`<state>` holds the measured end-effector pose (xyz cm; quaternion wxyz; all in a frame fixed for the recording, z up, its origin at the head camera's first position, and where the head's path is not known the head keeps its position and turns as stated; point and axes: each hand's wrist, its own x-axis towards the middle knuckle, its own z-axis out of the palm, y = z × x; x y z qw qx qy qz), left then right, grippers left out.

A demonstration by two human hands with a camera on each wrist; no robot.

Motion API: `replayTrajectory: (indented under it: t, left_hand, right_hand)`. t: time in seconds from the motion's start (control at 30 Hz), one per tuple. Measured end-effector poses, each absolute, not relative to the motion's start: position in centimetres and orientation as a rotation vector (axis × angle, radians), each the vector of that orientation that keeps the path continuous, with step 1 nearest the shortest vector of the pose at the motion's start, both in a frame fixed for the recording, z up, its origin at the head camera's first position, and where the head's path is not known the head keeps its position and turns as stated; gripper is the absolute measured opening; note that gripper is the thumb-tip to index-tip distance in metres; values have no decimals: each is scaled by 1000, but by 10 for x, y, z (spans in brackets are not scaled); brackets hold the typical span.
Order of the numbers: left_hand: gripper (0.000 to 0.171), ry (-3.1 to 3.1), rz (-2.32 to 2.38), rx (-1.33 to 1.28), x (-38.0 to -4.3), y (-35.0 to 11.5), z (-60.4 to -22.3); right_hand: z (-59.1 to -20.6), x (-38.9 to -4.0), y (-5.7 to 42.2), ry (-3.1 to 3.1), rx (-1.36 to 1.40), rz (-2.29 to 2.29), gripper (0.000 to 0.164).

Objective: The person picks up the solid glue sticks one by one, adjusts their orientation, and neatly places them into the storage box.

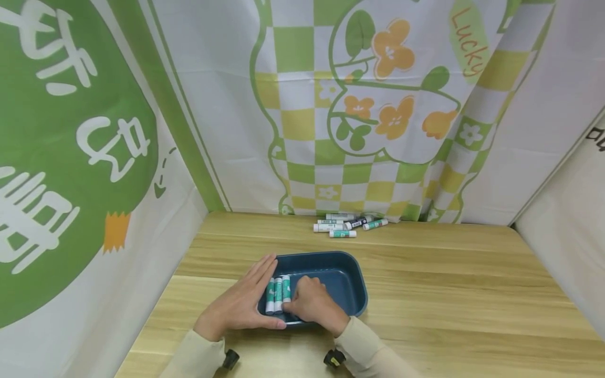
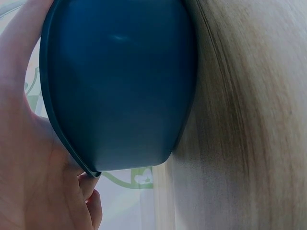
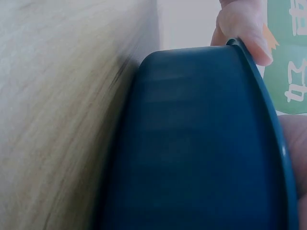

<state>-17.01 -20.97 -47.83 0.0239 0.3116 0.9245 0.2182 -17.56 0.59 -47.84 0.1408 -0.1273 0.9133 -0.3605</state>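
Observation:
In the head view a dark blue tray point(image 1: 342, 286) stands on the table, with three white-and-teal glue sticks point(image 1: 278, 295) side by side at its left end. My left hand point(image 1: 243, 302) spans the tray's left end, fingers straight along the far left corner and thumb along the front rim. Inside the tray, my right hand point(image 1: 313, 300) has curled fingers and pinches the lower end of the rightmost glue stick point(image 1: 286, 287); its fingertips are partly hidden. Both wrist views mostly show the tray's outer wall point(image 2: 120, 86), with the left thumb point(image 3: 252, 36) over the rim in the right one.
Several more glue sticks point(image 1: 342, 234) lie loosely grouped at the table's back edge, one with a dark label. A patterned curtain point(image 1: 302, 173) hangs behind them. The wooden table point(image 1: 449, 299) extends to the right of the tray.

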Motion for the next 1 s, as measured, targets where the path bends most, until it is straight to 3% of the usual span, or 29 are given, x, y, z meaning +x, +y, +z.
replayTrajectory:
  t: [0.2,0.47,0.7,1.0]
  left_hand:
    - [133,2868,669,968,-170,-210,-479]
    - [133,2849,675,939,-170,-210,-478]
    - [134,2849,673,907,-170,-211,-479]
    - [135,2861,653,927,-170,-211,-479]
  right_hand:
    - [-474,-177,8,2614,-406,-1038,42]
    - [-458,-180,30,2611,-539,-1062,19]
    - [-439,-192,62,2714,-676,-1071,30]
    - [-419,-232,110,2898,-619,-1098,26]
